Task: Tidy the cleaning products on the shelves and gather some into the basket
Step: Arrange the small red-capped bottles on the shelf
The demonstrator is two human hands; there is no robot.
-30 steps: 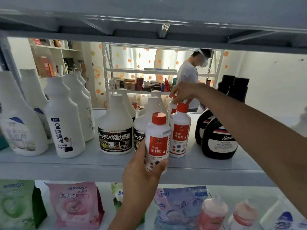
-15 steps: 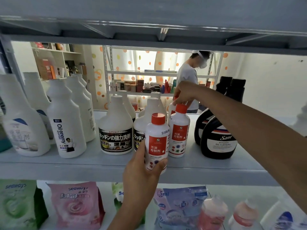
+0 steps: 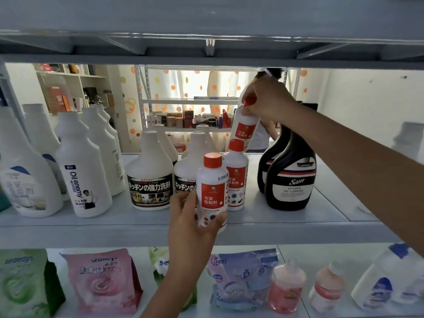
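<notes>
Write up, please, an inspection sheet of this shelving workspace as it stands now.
Surface: grey middle shelf, well stocked; lower shelf beneath it.
Job's things: three red-capped bottles. The front bottle is at the shelf's edge, the standing bottle is behind it, and the raised bottle is tilted above that one. Basket: not in view.
Clutter: white refill bottles, Oil enemy bottle, black Sam bottles; pouches and pink bottles below.
Hands: left hand grips the front bottle's body; right hand grips the raised bottle by its cap.
Cables: nothing seen.
Surroundings: far rack of small goods, dotted curtain, and a person behind, mostly hidden.
</notes>
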